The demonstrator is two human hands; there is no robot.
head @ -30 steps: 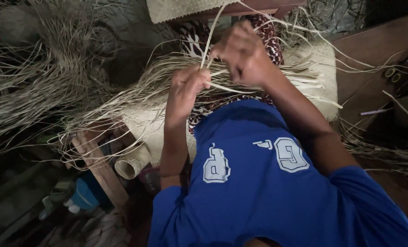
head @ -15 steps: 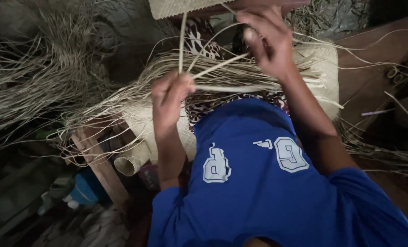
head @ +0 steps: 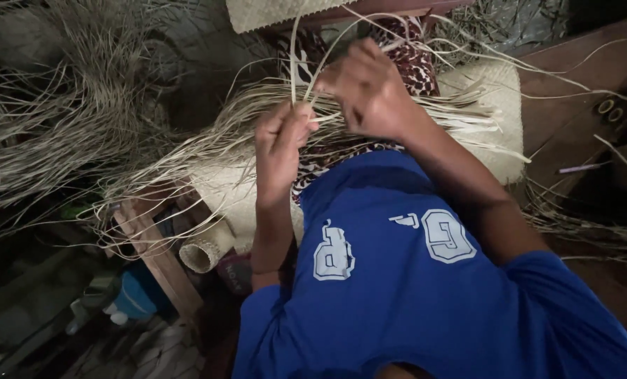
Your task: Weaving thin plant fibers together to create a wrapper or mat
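Observation:
Pale dried straw strands (head: pixel 398 112) fan across my lap over a partly woven mat (head: pixel 496 105). My left hand (head: pixel 282 144) pinches a few upright strands between thumb and fingers. My right hand (head: pixel 370 88) is close beside it, fingers curled around other strands that bend upward. The two hands nearly touch above a patterned cloth (head: pixel 415 60). I wear a blue shirt (head: pixel 412 281) with white print.
A big loose heap of straw (head: pixel 61 126) lies to the left. A rolled piece of mat (head: pixel 201 253) and a wooden slat (head: pixel 155 253) sit below it, with a blue container (head: pixel 134 298). Another woven mat edge (head: pixel 285 10) is at the top; wooden boards (head: pixel 573 84) at the right.
My right hand dropped from up high back toward my left hand, and both have closed in together on the strands. The upright strands shifted to the right.

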